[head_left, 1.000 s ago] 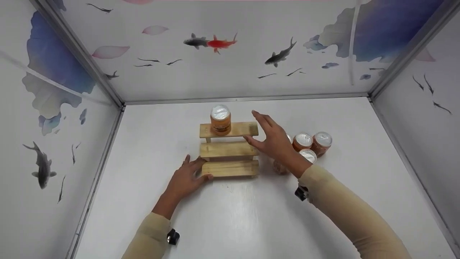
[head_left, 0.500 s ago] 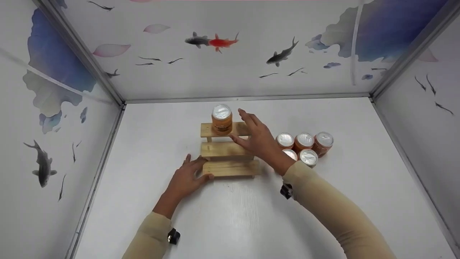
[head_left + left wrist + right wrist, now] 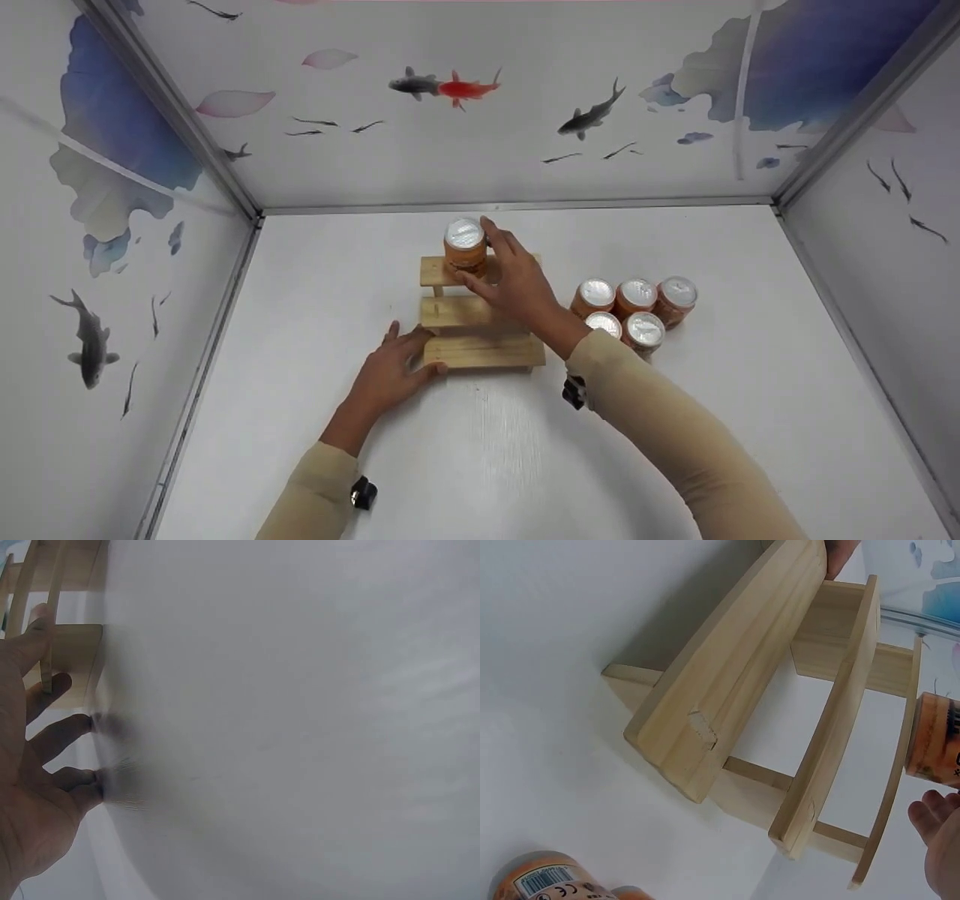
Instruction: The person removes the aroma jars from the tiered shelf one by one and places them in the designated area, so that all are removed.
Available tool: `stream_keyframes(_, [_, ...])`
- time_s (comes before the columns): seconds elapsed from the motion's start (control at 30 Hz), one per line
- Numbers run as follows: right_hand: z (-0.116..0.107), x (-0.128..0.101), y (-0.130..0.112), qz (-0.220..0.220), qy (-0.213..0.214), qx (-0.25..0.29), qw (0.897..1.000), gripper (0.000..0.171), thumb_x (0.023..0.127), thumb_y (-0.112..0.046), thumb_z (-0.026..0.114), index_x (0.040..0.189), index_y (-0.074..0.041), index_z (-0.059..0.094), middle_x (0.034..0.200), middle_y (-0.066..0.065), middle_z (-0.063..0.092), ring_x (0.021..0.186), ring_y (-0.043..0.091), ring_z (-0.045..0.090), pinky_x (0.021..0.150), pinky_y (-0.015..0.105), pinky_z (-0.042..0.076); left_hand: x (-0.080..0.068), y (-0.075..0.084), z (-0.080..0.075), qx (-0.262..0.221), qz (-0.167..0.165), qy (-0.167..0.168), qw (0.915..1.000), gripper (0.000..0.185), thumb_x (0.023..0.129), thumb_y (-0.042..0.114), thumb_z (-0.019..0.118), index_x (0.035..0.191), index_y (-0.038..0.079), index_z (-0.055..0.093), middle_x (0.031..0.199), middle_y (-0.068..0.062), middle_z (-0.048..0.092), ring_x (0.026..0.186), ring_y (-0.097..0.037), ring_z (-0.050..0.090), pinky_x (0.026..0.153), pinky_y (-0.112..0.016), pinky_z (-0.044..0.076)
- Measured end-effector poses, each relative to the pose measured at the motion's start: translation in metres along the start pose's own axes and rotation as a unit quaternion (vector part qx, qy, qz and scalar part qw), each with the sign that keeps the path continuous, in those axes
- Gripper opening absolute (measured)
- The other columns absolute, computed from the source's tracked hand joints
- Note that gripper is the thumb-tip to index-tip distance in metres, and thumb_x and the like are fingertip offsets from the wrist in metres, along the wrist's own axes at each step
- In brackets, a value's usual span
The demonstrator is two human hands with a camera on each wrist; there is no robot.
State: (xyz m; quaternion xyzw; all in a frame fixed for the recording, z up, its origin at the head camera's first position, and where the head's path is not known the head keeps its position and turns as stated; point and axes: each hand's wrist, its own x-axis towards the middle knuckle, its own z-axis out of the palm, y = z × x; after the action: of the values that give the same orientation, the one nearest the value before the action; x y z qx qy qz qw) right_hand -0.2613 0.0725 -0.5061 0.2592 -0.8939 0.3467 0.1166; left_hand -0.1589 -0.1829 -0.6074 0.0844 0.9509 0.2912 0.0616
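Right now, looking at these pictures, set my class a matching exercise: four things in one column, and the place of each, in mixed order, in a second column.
Things:
1. Jar on the rack
2. Left hand
3. Cluster of five jars
4. Right hand

Places:
A. On the white table, to the right of the wooden rack
B. On the rack's top step
C. At the rack's lowest step, on its left end
D. Over the upper steps, fingers beside the standing jar

Pairs: 1-B, 2-C, 3-A, 4-D
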Motion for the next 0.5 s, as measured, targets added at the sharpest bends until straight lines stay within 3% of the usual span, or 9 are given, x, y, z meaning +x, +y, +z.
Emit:
stream_keyframes(0.23, [0.004, 0.0059, -0.0039, 0.002, 0.01, 0.03, 0.999, 0.094, 0.099, -0.036, 0.087, 0.171, -0.006, 0.034, 0.153, 0.022, 0.061, 0.139, 0.041, 0.066, 0.116, 0.058, 0.056, -0.0014, 0.0025, -0.0017, 0.011, 0.01, 0.008, 0.9999, 0.074, 0.099, 0.071, 0.069, 0.158, 0.027, 0.063, 0.17, -0.008, 0.053, 0.166, -0.053, 0.031, 0.12, -0.077, 0.044])
stream_keyframes(0.5, [0.01, 0.0089, -0.0049, 0.001, 0.01, 0.03, 1.0, 0.09, 0.102, -0.034, 0.084, 0.173, -0.011, 0.033, 0.152, 0.023, 0.059, 0.139, 0.039, 0.066, 0.114, 0.055, 0.058, -0.0001, 0.0026, -0.001, 0.011, 0.003, 0.003, 0.9999, 0.075, 0.099, 0.072, 0.068, 0.159, 0.027, 0.062, 0.17, -0.006, 0.052, 0.166, -0.052, 0.03, 0.12, -0.076, 0.043])
